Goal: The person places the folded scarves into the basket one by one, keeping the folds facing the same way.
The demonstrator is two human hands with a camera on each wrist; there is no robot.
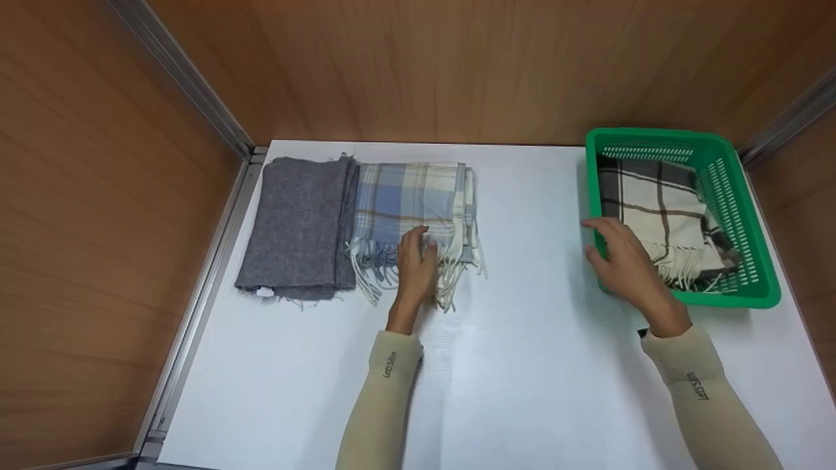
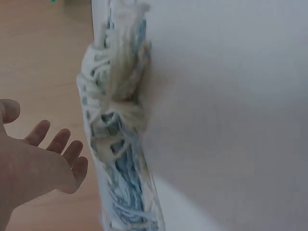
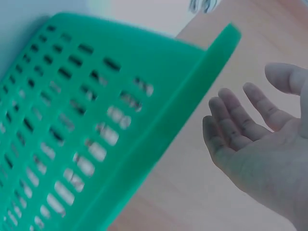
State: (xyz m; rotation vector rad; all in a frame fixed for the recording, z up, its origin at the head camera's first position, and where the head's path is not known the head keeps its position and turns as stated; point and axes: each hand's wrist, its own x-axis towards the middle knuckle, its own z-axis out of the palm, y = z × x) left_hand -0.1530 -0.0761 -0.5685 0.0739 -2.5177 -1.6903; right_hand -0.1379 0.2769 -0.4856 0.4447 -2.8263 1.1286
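A folded blue, cream and grey plaid scarf [image 1: 405, 192] lies flat on the white table, its pale fringe towards the person. Over its front edge hovers my left hand [image 1: 417, 267], fingers loosely bent and holding nothing; the left wrist view shows the hand [image 2: 43, 163] apart from the fringe [image 2: 120, 125]. On the right stands a green plastic basket [image 1: 761, 261] with a folded black, white and brown plaid scarf [image 1: 659, 202] inside. My right hand [image 1: 624, 261] is at the basket's near left corner, fingers relaxed; in the right wrist view it is empty, beside the basket rim [image 3: 192, 91].
A folded dark grey scarf [image 1: 297, 225] with a small white tag lies left of the blue plaid one, their edges touching. Wooden panels [image 1: 418, 72] enclose the white table [image 1: 522, 365] at the back and sides, with metal rails along the left edge.
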